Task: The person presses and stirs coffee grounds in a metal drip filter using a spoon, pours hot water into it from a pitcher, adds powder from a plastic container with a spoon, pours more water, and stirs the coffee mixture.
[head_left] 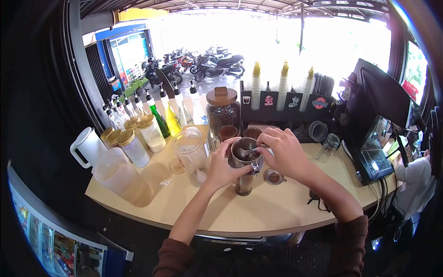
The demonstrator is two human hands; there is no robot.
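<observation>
My left hand (226, 161) is closed around the side of a metal cup (244, 160) with dark contents, which sits over a clear glass (243, 185) on the table. Between the fingers of my right hand (282, 150) is a spoon (249, 150), its bowl dipped inside the cup. Right of the glass lies a small round metal lid or dish (274, 176) with brown residue. Two containers of brown contents, one a jar (228, 133), stand just behind the cup. On the left is an open clear plastic jar (189, 152) with a white scoop inside.
Syrup bottles with pumps (171, 121), gold-lidded jars (151, 134) and a plastic pitcher (117, 173) line the left. Behind are a wooden-lidded coffee bean jar (223, 111) and a cup rack (277, 107). An espresso machine (374, 159) and an upright glass (328, 148) are right; another person stands beyond.
</observation>
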